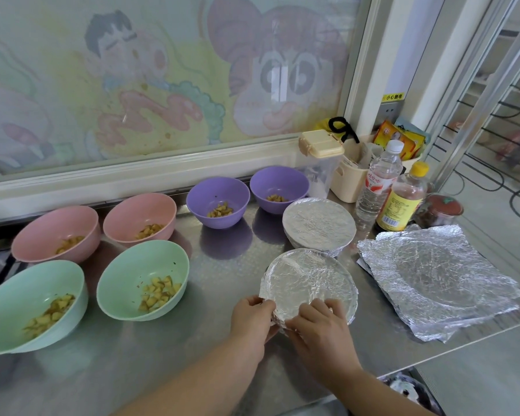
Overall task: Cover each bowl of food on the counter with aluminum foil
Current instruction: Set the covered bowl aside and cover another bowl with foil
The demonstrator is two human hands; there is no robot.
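Left hand (252, 318) and right hand (320, 324), fingers curled, pinch the wrap under the near rim of the foil-covered bowl (309, 280) at the front of the counter (168, 355); sealing looks nearly done, so next probably a fresh sheet (433, 274) for the nearest green bowl (141, 277).

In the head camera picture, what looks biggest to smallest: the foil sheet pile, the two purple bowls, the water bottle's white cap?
Foil sheet pile: largest.
Left purple bowl and right purple bowl: alike, unranked.
Water bottle's white cap: smallest.
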